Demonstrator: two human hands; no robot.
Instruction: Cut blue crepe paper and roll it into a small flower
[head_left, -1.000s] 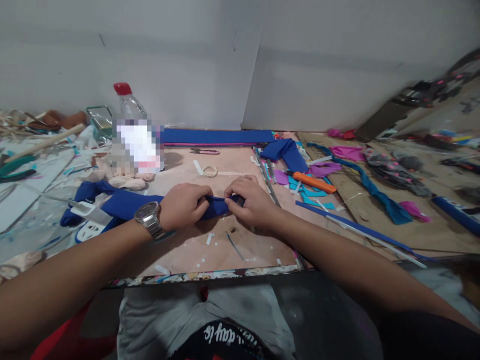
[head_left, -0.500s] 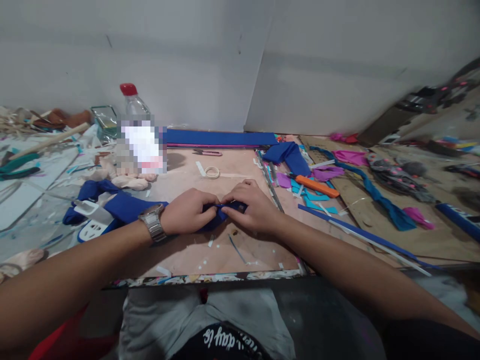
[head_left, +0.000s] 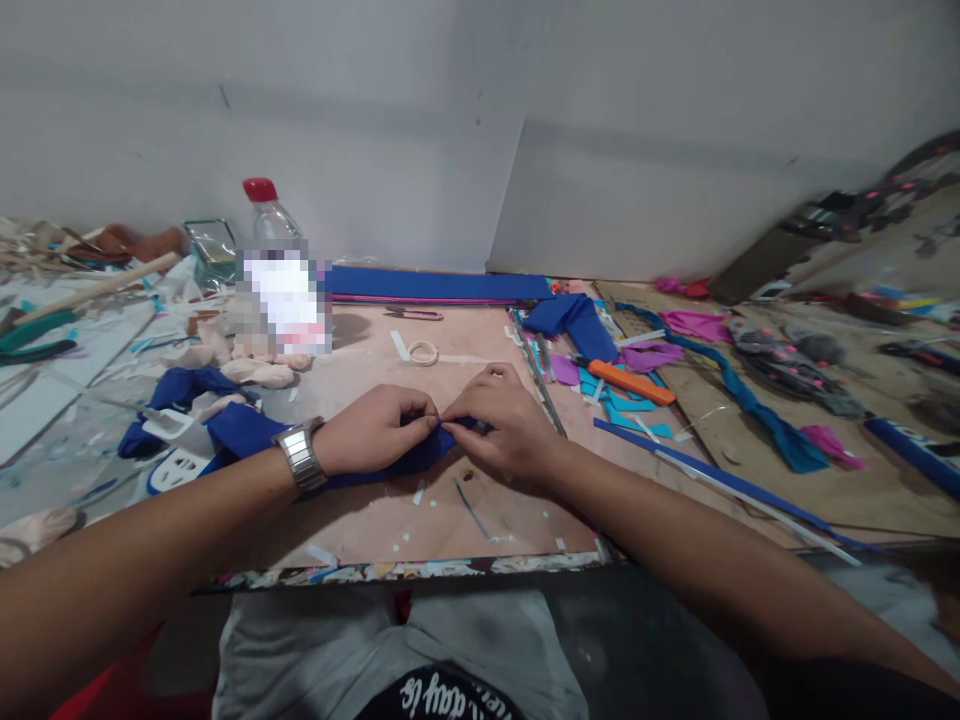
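Observation:
A blue strip of fabric [head_left: 424, 458] runs under my wrists and up between my fingertips, over the pinkish work board [head_left: 517, 510]. My left hand [head_left: 375, 430], with a metal watch at its wrist, pinches the fabric between thumb and forefinger. Close against it, my right hand [head_left: 506, 425] pinches the same strip, and the two sets of fingertips almost meet. The strip's far end is partly hidden under my right palm. To the left, more blue fabric [head_left: 244, 428] lies bunched beside a white power strip [head_left: 180, 462].
Beyond my hands lie a tape roll [head_left: 423, 353], thread snips [head_left: 414, 315] and a folded blue strip [head_left: 442, 286]. A red-capped bottle [head_left: 274, 215] stands behind a blurred bright screen [head_left: 285, 300]. An orange cutter [head_left: 631, 382] sits among scraps at right; green-handled pliers [head_left: 37, 335] are far left.
Both hands keep pinching the blue strip, with fingertips drawn closer together. More of the strip shows below my left hand. The view has shifted slightly.

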